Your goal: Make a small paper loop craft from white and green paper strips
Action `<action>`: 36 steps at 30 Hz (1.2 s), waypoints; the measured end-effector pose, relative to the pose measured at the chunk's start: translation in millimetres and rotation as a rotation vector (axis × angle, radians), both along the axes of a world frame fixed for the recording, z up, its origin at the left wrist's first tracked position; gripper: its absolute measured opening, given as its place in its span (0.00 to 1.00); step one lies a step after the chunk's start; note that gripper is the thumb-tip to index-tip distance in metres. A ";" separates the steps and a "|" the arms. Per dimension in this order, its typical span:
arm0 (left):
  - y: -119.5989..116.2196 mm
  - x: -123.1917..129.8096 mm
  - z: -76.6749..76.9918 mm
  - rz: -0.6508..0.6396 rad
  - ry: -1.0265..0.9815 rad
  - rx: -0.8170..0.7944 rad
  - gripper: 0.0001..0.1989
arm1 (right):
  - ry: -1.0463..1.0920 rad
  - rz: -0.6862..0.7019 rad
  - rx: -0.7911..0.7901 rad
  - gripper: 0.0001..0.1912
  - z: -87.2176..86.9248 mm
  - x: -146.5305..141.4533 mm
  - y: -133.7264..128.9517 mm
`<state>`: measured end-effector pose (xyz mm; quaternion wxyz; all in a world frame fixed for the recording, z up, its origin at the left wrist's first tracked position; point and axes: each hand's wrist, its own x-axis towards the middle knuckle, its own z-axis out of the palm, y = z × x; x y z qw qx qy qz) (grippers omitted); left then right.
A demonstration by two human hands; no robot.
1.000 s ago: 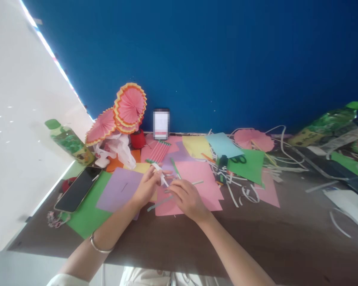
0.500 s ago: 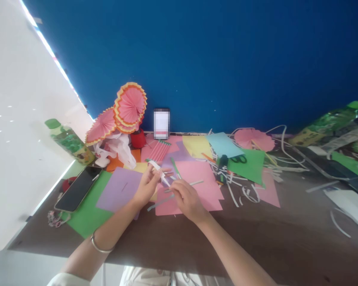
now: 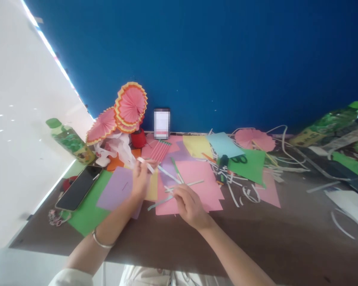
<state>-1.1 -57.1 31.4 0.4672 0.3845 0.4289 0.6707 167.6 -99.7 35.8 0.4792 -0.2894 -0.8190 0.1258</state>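
Observation:
My left hand [image 3: 141, 178] is closed round a short white strip [image 3: 146, 165], which sticks out past the fingertips; motion smears the fingers a little. My right hand [image 3: 189, 204] is pinched over a pink sheet of paper [image 3: 201, 172], and whatever lies between its fingertips is too small to make out. Close to those fingertips are narrow pale paper strips [image 3: 168, 171] and a green strip [image 3: 176, 170]. Behind my left hand lies a pink piece with parallel lines and a green edge [image 3: 160, 151].
Left are a phone [image 3: 79, 188], a green-capped bottle [image 3: 70, 141] and pleated paper rosettes [image 3: 131, 105]. To the right, black-handled scissors [image 3: 238, 159] lie on green paper [image 3: 252, 171] among white paper scraps [image 3: 232, 190]. A blue wall [image 3: 211, 59] rises behind the table [image 3: 226, 238].
My hands have moved apart. The left has drawn back leftward with the white strip, which earlier stretched between both hands; the right has shifted slightly right.

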 end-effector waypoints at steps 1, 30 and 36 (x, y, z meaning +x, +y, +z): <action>2.7 -5.1 -0.7 0.064 0.005 0.011 0.12 | 0.018 -0.003 0.024 0.11 -1.1 1.4 -0.7; -15.3 16.5 -1.4 -0.570 0.007 -0.286 0.23 | 0.560 -0.250 -1.487 0.17 12.9 40.2 54.6; -14.2 21.4 -6.0 -0.541 -0.019 -0.372 0.30 | 0.622 -0.038 -1.655 0.18 18.4 30.8 52.1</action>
